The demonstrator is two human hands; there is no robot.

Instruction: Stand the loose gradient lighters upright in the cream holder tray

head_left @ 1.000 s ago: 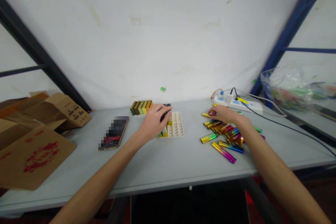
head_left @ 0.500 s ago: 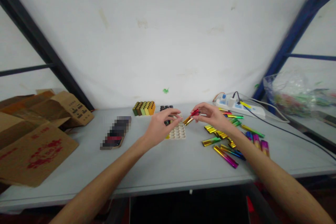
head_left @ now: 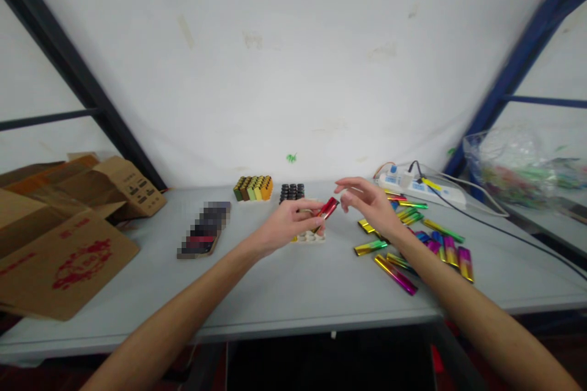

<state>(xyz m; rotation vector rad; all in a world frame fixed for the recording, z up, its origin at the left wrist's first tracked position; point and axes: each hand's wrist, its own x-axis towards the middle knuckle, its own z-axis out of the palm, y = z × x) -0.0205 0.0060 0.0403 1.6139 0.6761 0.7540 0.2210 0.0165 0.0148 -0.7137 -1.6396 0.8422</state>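
My left hand (head_left: 296,220) is closed around a shiny red and gold metallic tube (head_left: 328,209), which it holds tilted above a white tray with round holes (head_left: 312,237). Part of that tray is hidden by the hand. Just to the right of the tube, my right hand (head_left: 367,203) has its fingers apart and nothing in them. Under and beside my right arm lies a loose pile of metallic tubes in gold, green, blue and purple, among them a gold and purple one (head_left: 395,275). Behind my left hand stand several black-topped pieces (head_left: 292,192) in rows.
A block of yellow, green and orange pieces (head_left: 253,188) stands near the wall. Left of my hands lies a phone-like slab (head_left: 205,229), partly pixelated, beside cardboard boxes (head_left: 92,256). A power strip (head_left: 422,189) with cables and a clear plastic bag (head_left: 509,159) are at right.
The red and gold tube has passed from my right hand into my left. My right hand has let go, and its fingers have come apart.
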